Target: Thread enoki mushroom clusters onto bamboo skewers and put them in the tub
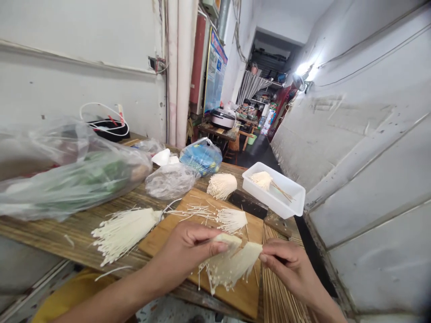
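Note:
Above the wooden cutting board (247,300), my left hand (191,251) pinches the base of one piece of an enoki mushroom bunch (230,264). My right hand (286,267) pinches the other piece by its base, with a gap showing between the two. Their thin stems and small caps hang down and partly blur. A smaller enoki cluster (232,220) lies on the board just beyond, beside loose enoki stems (197,211). Left of the board rests a larger enoki bunch (126,233). Another enoki bunch (222,185) sits behind the board.
Bamboo skewers (281,296) lie right of the board. A white plastic tray (286,207) holds enoki and a few skewers. Plastic bags, including a large bag of greens (94,175) and a blue-filled bag (202,157), crowd the left and back. A wall (370,179) stands close on the right.

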Tool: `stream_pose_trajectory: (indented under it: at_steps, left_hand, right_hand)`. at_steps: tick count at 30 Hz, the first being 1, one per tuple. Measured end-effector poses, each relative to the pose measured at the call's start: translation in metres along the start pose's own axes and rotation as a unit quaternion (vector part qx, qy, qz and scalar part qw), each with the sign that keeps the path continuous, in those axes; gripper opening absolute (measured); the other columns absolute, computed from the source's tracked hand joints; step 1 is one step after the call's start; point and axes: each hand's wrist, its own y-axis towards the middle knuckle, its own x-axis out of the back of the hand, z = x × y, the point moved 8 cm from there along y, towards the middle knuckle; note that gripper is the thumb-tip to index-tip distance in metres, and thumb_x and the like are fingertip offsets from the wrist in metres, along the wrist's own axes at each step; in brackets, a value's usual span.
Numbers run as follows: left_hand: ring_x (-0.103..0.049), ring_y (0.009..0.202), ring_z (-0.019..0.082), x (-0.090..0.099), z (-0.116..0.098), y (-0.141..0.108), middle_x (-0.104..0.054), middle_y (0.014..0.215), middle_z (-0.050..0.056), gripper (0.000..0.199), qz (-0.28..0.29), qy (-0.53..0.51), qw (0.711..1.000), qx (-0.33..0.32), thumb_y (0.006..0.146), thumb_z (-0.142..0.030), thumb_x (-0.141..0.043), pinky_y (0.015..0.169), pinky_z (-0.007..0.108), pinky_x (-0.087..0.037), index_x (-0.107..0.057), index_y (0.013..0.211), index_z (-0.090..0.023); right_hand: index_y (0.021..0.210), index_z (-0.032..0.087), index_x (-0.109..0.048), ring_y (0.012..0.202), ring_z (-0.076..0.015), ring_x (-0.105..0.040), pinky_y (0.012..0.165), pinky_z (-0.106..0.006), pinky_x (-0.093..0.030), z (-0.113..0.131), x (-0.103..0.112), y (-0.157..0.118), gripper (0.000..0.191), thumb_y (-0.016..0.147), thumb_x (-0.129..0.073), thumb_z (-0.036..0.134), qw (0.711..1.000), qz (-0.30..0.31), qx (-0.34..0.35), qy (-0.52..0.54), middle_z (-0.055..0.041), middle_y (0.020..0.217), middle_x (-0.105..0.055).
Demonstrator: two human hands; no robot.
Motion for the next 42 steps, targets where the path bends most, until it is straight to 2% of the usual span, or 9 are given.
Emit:
stream_pose_trajectory:
  at_steps: [10,16,22,25,30,34,38,40,42]
  left_hand:
    - [-0.058,0.063,0.012,-0.006,0.007,-0.001,-0.074,0.075,0.001,0.019,0.031,-0.027,0.999,0.02,0.075,-0.036,-0.066,0.059,0.02,-0.042,-0.078,0.082,-0.023]
    - [-0.059,0.065,0.013,-0.01,0.003,-0.003,-0.075,0.077,0.0,0.02,0.042,-0.05,0.998,0.023,0.073,-0.034,-0.067,0.062,0.022,-0.044,-0.077,0.087,-0.024]
    - [-0.059,0.067,0.013,-0.008,0.003,-0.006,-0.074,0.078,0.001,0.019,0.029,-0.028,0.999,0.013,0.074,-0.034,-0.066,0.063,0.021,-0.044,-0.078,0.084,-0.022]
    - [-0.058,0.066,0.014,-0.008,0.002,-0.006,-0.071,0.073,0.001,0.023,0.026,-0.006,1.0,0.006,0.077,-0.038,-0.063,0.062,0.022,-0.045,-0.077,0.082,-0.021]
    - [-0.055,0.06,0.013,-0.002,0.0,-0.005,-0.065,0.063,0.0,0.029,0.006,0.022,1.0,-0.005,0.077,-0.043,-0.062,0.058,0.022,-0.045,-0.074,0.069,-0.017]
    - [-0.058,0.064,0.016,0.006,0.001,0.007,-0.067,0.067,0.001,0.034,0.014,0.004,1.0,0.027,0.077,-0.047,-0.059,0.061,0.025,-0.047,-0.073,0.075,-0.016]
    - [-0.061,0.09,0.021,0.009,0.0,0.031,-0.071,0.097,0.004,0.042,0.063,-0.008,0.998,0.016,0.068,-0.044,-0.07,0.082,0.03,-0.047,-0.07,0.101,-0.018]
    - [-0.062,0.088,0.022,0.006,0.006,0.042,-0.071,0.095,0.006,0.045,0.093,0.002,0.995,0.03,0.064,-0.042,-0.074,0.08,0.03,-0.047,-0.069,0.1,-0.016]
    - [-0.062,0.073,0.019,0.008,0.015,0.049,-0.071,0.081,0.005,0.039,0.095,0.006,0.994,0.055,0.066,-0.044,-0.072,0.068,0.028,-0.047,-0.07,0.089,-0.012]
  right_hand:
    - [0.068,0.013,-0.067,0.053,-0.0111,-0.048,0.051,-0.022,-0.035,0.0,-0.006,0.002,0.025,0.088,-0.056,0.024,1.0,0.015,0.0,-0.005,-0.0012,0.056,-0.053]
    - [0.071,0.014,-0.068,0.054,-0.0113,-0.049,0.053,-0.022,-0.035,0.001,-0.008,-0.001,0.022,0.088,-0.056,0.023,1.0,0.013,0.004,0.014,-0.0007,0.057,-0.053]
    - [0.073,0.015,-0.069,0.054,-0.011,-0.049,0.052,-0.022,-0.036,0.005,-0.004,-0.002,0.02,0.087,-0.056,0.02,1.0,0.004,0.015,0.001,-0.0005,0.057,-0.055]
    - [0.075,0.016,-0.07,0.054,-0.0114,-0.051,0.053,-0.022,-0.037,0.01,-0.003,-0.002,0.019,0.087,-0.056,0.018,1.0,-0.003,0.024,-0.009,-0.0007,0.058,-0.056]
    - [0.083,0.017,-0.072,0.056,-0.0117,-0.054,0.053,-0.022,-0.04,0.023,0.0,0.0,0.016,0.087,-0.056,0.016,0.998,-0.042,0.042,-0.024,-0.0015,0.062,-0.06]
    - [0.084,0.017,-0.072,0.059,-0.0124,-0.057,0.056,-0.022,-0.043,0.024,0.001,0.012,0.015,0.087,-0.057,0.017,0.997,-0.063,0.047,-0.025,-0.0028,0.065,-0.064]
    - [0.076,0.016,-0.07,0.058,-0.0121,-0.057,0.056,-0.022,-0.044,0.006,0.004,0.031,0.018,0.087,-0.058,0.025,0.996,-0.086,-0.008,0.005,-0.0015,0.062,-0.064]
    - [0.074,0.015,-0.069,0.058,-0.012,-0.057,0.057,-0.022,-0.044,-0.006,0.004,0.039,0.021,0.087,-0.057,0.028,0.995,-0.081,-0.044,0.023,-0.0013,0.062,-0.064]
    - [0.08,0.015,-0.07,0.064,-0.0125,-0.058,0.06,-0.022,-0.045,-0.013,0.004,0.044,0.02,0.086,-0.058,0.029,0.995,-0.066,-0.065,0.034,-0.0027,0.07,-0.067]
